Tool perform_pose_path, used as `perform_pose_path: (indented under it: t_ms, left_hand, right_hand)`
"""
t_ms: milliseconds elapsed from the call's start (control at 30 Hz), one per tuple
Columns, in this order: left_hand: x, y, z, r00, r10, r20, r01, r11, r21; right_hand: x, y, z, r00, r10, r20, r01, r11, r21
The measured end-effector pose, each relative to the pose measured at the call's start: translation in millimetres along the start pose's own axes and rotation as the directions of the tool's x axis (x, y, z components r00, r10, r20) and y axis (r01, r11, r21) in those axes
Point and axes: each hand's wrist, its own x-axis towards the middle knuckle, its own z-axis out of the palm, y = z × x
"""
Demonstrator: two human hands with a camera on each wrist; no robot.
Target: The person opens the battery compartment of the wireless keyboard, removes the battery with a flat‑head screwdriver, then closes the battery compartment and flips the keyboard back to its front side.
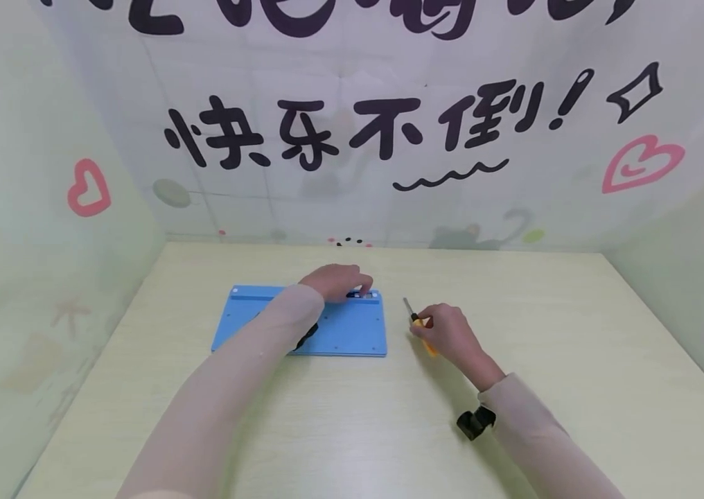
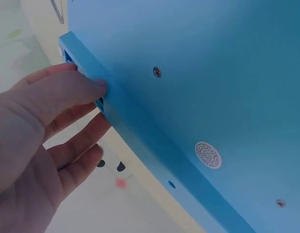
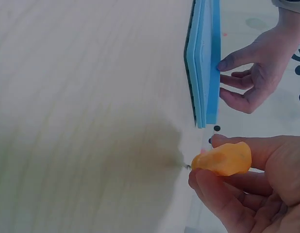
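Observation:
A blue keyboard [image 1: 352, 334] lies with its screwed underside up. At its far right corner, my left hand [image 1: 335, 281] has its thumb and fingers on the raised back edge. Seen from the left wrist, the thumb of the left hand [image 2: 53, 107] presses that edge beside a slot [image 2: 71, 60], with fingertips at the other side. What lies inside the slot is mostly hidden. To the right, my right hand [image 1: 452, 336] pinches a screwdriver [image 1: 427, 339] by its orange handle, its metal shaft pointing away. The right wrist view shows the handle [image 3: 225, 159] between thumb and fingers.
The keyboard rests on a pale wooden table [image 1: 352, 423]. Behind it stands a white wall cloth [image 1: 339, 201] with dark lettering, and side panels rise left and right. A black wrist mount [image 1: 475, 421] hangs below the right sleeve.

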Motion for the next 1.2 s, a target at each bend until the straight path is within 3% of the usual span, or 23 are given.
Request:
perform_pose_path:
  t_ms: [500, 933, 1200]
  left_hand:
    - [9.6, 9.2, 1.3, 0.999, -0.003, 0.033, -0.001, 0.993, 0.114]
    - [10.2, 8.7, 5.0, 1.0, -0.021, 0.023, 0.02, 0.998, 0.062]
    - [2.5, 6.5, 8.6, 0.999, 0.0, -0.037, 0.001, 1.0, 0.029]
  right_hand:
    - [-0.9, 6.1, 5.6, 0.992, 0.127, -0.015, -0.127, 0.992, -0.013]
    - [-3.1, 9.9, 7.2, 0.986, 0.166, 0.008, -0.166, 0.986, 0.009]
    - [-5.3, 9.7, 5.7, 0.98, 0.197, 0.035, -0.198, 0.98, 0.031]
